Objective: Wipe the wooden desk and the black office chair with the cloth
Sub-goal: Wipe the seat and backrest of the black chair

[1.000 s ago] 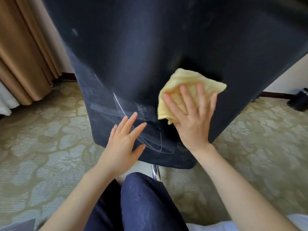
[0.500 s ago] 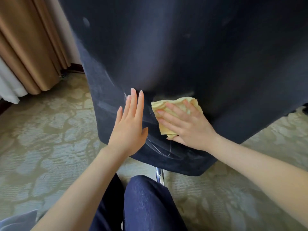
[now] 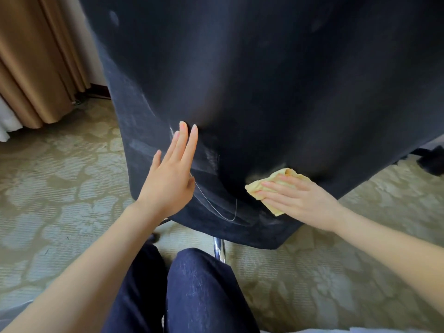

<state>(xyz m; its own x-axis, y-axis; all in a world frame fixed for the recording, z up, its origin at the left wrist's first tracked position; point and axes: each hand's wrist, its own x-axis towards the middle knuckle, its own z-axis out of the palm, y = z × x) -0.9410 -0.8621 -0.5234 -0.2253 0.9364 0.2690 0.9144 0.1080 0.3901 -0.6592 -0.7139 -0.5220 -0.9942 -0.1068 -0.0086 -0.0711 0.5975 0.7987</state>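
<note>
Hotel-like room: patterned carpet, tan curtains.

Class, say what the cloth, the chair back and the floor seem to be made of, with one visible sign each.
Cloth: soft matte yellow fabric, perhaps microfibre; it crumples under the right hand.
Chair: dark napped fabric, probably; pale wipe streaks show in it.
Floor: carpet, matte, with ribbed patterned pile.

Black chair back fills upper and middle view, walls off everything ahead. Left hand flat on its lower left, right hand flat on cloth lower right; bare fabric strip between them. Open carpet left, up to curtain; open carpet right too. Knees and chrome post crowd the gap under the chair edge.
</note>
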